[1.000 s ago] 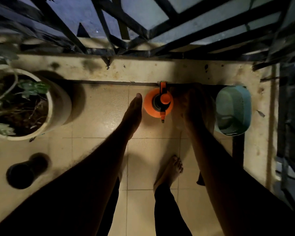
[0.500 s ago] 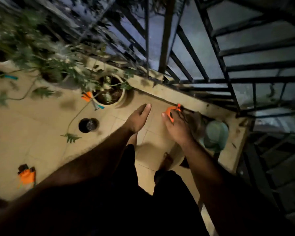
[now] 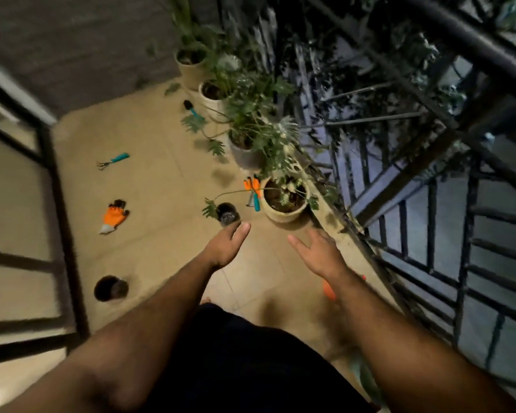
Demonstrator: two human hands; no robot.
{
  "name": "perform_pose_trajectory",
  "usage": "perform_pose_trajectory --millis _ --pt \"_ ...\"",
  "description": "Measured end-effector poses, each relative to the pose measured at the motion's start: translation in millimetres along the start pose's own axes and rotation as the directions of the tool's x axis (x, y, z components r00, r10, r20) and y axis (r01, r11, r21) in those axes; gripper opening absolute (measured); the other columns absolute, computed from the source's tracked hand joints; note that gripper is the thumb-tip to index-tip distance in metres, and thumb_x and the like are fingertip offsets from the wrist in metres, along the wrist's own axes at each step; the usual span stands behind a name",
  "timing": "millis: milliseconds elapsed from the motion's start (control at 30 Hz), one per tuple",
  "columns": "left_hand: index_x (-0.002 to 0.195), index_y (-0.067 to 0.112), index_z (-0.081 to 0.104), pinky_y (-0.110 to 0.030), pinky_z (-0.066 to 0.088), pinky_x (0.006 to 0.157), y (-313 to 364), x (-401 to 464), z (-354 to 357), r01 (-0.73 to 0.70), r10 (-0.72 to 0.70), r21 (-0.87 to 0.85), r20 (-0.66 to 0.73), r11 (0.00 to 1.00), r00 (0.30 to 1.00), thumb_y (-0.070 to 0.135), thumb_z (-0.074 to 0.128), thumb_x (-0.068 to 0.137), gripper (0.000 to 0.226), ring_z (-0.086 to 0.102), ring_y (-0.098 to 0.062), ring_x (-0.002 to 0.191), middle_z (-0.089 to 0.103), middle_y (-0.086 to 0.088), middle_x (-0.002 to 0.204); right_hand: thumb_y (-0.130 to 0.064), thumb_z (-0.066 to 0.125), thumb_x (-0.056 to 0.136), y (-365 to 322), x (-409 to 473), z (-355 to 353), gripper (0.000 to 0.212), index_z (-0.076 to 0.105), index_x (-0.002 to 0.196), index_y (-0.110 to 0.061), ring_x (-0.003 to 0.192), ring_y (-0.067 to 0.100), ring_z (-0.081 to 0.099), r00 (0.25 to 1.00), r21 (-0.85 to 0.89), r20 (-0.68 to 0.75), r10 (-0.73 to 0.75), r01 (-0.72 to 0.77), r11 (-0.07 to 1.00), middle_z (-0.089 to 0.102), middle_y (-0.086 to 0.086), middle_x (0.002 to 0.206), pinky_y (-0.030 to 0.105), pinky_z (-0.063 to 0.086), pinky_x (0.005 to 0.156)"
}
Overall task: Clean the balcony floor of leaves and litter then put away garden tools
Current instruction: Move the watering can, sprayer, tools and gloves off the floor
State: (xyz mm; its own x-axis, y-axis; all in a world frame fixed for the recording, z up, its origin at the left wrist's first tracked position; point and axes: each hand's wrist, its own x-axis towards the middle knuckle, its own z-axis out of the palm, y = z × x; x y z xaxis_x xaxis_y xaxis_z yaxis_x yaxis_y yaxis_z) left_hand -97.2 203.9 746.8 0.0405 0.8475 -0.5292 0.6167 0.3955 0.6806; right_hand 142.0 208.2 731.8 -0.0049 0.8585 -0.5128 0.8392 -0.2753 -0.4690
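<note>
Head cam: left hand (image 3: 227, 245) & right hand (image 3: 319, 252) hovering, fingers relaxed, holding nothing; risk: kicking what's prob. an orange sprayer (image 3: 329, 289) half-hidden underarm; blurry.

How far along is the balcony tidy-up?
Early on, it seems. Done: nothing clearly. In hand: nothing; left hand and right hand are both open and empty. Left: the hand rake, orange glove, trowel and orange-handled tools lie on the floor, with a loose leaf.
</note>
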Motion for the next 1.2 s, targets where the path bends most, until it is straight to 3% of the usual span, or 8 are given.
perform_pose_trajectory --millis 233,500,667,767,967,1133,1200 --pt "0.154 0.012 0.032 -0.031 0.02 0.117 -72 -34 -79 0.1 -0.101 -0.015 -0.079 0.995 0.992 0.059 0.032 0.1 0.072 0.029 -0.021 0.147 0.032 -0.007 0.16 -0.057 0.058 0.091 -103 12 43 0.068 0.047 0.143 -0.016 0.136 0.03 0.041 0.989 -0.032 0.114 -0.093 0.097 0.995 0.046 0.013 0.147 0.038 0.036 0.111" --pt "0.155 0.013 0.031 -0.035 0.022 0.119 -134 -17 -180 0.124 -0.124 -0.006 -0.045 0.992 0.991 0.068 0.03 0.094 0.082 0.03 -0.021 0.147 0.032 -0.006 0.16 -0.049 0.064 0.09 -201 44 103 0.057 0.055 0.134 -0.014 0.124 0.028 0.054 0.994 0.154 0.111 -0.016 -0.002 0.988 0.056 0.011 0.139 0.036 0.044 0.102" --pt "0.154 0.015 0.032 -0.038 0.024 0.12 -133 33 -214 0.116 -0.116 -0.001 -0.008 0.993 0.993 0.076 0.026 0.084 0.093 0.032 -0.022 0.146 0.034 -0.006 0.159 -0.046 0.064 0.092 -228 72 117 0.054 0.055 0.135 -0.014 0.123 0.026 0.054 0.993 0.268 0.096 0.072 -0.095 0.959 0.056 0.012 0.137 0.033 0.042 0.1" --pt "0.154 0.015 0.033 -0.037 0.025 0.119 -124 75 -218 0.11 -0.11 0.005 0.02 0.994 0.994 0.07 0.029 0.092 0.083 0.034 -0.022 0.145 0.035 -0.006 0.159 -0.042 0.063 0.093 -235 105 113 0.051 0.055 0.135 -0.015 0.122 0.025 0.054 0.989 0.319 0.09 0.113 -0.136 0.938 0.057 0.009 0.136 0.033 0.041 0.101" --pt "0.151 0.016 0.038 -0.034 0.027 0.116 -103 181 -216 0.128 -0.128 -0.027 0.012 0.991 0.992 0.063 0.034 0.097 0.072 0.037 -0.02 0.142 0.04 -0.004 0.156 -0.04 0.062 0.094 -239 218 96 0.043 0.06 0.128 -0.012 0.114 0.025 0.059 0.989 0.342 0.049 0.14 -0.148 0.928 0.064 0.008 0.126 0.038 0.048 0.099" --pt "0.146 0.018 0.046 -0.036 0.032 0.115 -103 270 -210 0.227 -0.227 -0.056 0.005 0.972 0.974 0.086 0.026 0.079 0.098 0.044 -0.019 0.137 0.049 -0.004 0.15 -0.037 0.061 0.094 -231 324 97 0.042 0.06 0.127 -0.01 0.119 0.029 0.058 0.981 0.284 0.123 0.151 -0.181 0.942 0.064 0.01 0.126 0.035 0.045 0.099" --pt "0.146 0.018 0.047 -0.035 0.031 0.115 -110 314 -203 0.238 -0.238 -0.058 0.012 0.969 0.971 0.081 0.029 0.086 0.089 0.044 -0.02 0.137 0.049 -0.004 0.149 -0.037 0.061 0.095 -225 372 104 0.042 0.06 0.126 -0.009 0.119 0.029 0.058 0.978 0.285 0.145 0.151 -0.187 0.94 0.064 0.011 0.127 0.04 0.046 0.101"
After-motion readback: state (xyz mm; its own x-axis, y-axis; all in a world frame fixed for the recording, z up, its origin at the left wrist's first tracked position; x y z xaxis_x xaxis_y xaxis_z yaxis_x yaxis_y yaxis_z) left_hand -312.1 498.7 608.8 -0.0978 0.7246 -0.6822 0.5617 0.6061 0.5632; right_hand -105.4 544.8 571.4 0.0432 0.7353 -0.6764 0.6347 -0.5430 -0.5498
